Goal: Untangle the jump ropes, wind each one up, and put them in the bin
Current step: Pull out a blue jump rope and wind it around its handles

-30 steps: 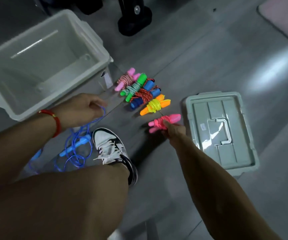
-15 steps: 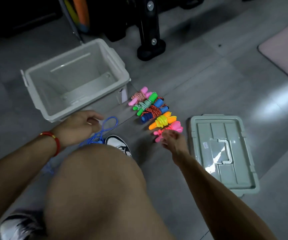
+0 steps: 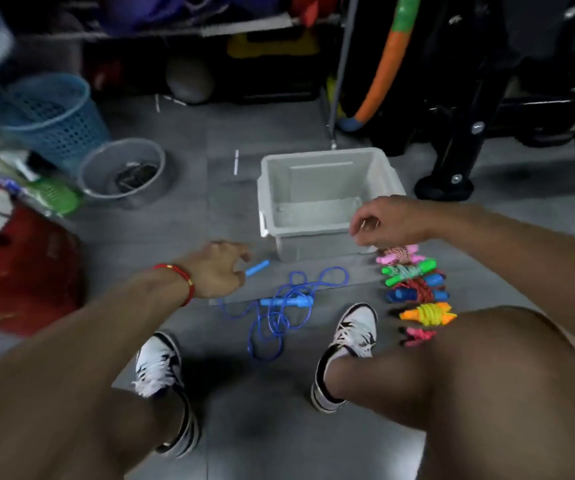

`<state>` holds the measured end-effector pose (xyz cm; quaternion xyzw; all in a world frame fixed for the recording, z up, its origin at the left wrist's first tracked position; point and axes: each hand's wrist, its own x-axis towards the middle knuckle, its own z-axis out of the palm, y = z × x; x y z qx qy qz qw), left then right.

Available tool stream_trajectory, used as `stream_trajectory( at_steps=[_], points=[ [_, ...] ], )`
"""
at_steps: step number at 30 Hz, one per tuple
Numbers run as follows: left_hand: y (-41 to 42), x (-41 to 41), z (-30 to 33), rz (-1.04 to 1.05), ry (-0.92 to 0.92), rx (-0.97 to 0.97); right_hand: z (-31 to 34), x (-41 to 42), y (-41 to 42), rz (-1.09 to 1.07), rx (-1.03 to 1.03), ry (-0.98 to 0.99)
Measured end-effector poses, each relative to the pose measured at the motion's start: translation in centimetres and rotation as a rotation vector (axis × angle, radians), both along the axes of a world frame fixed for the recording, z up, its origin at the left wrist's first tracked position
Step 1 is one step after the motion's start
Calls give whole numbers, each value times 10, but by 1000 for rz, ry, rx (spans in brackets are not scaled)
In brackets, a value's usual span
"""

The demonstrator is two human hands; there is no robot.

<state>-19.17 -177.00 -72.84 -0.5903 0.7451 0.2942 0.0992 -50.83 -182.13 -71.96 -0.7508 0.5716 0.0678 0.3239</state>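
Observation:
An untangled blue jump rope [image 3: 279,313] lies in loose loops on the floor between my shoes. My left hand [image 3: 215,270] holds the end of one of its blue handles [image 3: 257,267]; the other handle [image 3: 286,301] lies in the loops. Several wound ropes sit in a row at the right: pink-white [image 3: 400,254], green [image 3: 410,271], blue-red [image 3: 417,293], orange-yellow [image 3: 428,313] and pink [image 3: 417,336]. My right hand [image 3: 390,220] hovers above the pink-white one, fingers loosely curled, holding nothing. The grey bin [image 3: 313,181] stands behind, with nothing in it.
A blue mesh basket [image 3: 54,116] and a grey round tub [image 3: 123,171] stand at the left, with a red bag [image 3: 19,265] nearer me. A black stand base [image 3: 452,183] sits right of the bin. My shoes [image 3: 158,365] [image 3: 353,329] flank the blue rope.
My right hand let go of the wound pink rope and rose toward the bin. My left hand shifted from the blue cord to a handle. The view swung left; the lid is out of sight.

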Motion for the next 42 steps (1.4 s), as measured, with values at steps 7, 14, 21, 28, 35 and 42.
stream_trajectory(
  at_steps=[7,14,21,28,35,42],
  points=[
    [1,57,-17,-39,-185,116,-114,112,-40,334,85,407],
    [-24,104,-35,113,-230,136,-275,216,-29,309,98,244],
    [-21,115,-51,76,-311,207,-344,252,-53,287,-36,276],
    [-35,101,-33,52,-268,208,-318,258,-26,-94,-117,113],
    [-49,75,-11,339,-97,211,-178,264,-14,-678,140,-751],
    [-19,43,21,676,574,345,-74,226,58,-444,-118,-914]
  ],
)
